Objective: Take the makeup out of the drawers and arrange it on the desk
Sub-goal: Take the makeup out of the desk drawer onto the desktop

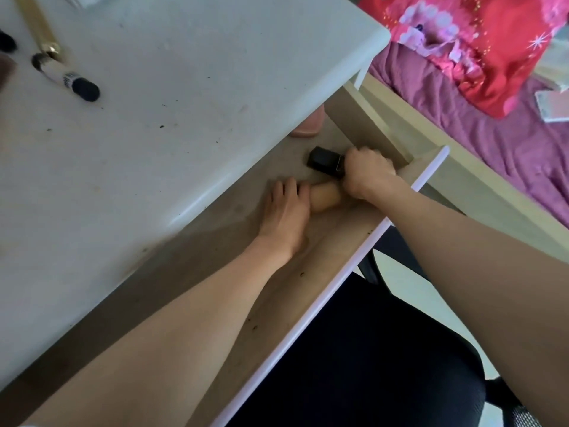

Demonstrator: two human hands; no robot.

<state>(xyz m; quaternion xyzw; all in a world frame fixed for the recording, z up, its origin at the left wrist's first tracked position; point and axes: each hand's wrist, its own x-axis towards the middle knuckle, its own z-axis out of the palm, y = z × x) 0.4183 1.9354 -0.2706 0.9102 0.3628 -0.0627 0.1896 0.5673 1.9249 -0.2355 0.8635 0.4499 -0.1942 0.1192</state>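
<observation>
Both hands reach into the open drawer (338, 238) under the bench (184, 103). The right hand (366, 172) is curled, knuckles up, around one end of a black case (323, 163) that lies on the drawer floor near the far right corner; its other end sticks out to the left of the fingers. The left hand (284, 211) lies palm down with fingers bent over the left end of a beige tube (326, 197) — the tube lies flat between the two hands, its right end tucked under the right wrist. Both forearms come in over the drawer's white front edge (308, 328), bare to the elbow.

Just past the black case, a pink container (92, 132) sits half hidden beneath the bench's overhang, well back in the drawer. Dark crumbs dot the drawer floor and the bench top.

On the bench, far to the upper left and well apart from the hands, lie a pale tube with a black cap (66, 77), a gold stick (37, 26) touching it, and a small dark object (6, 41) at the edge of view — too cut off to tell what it is.

Below the drawer is a black chair seat (369, 365). To the right stands a bed (492, 134) with purple sheet and a red-pink patterned cover
</observation>
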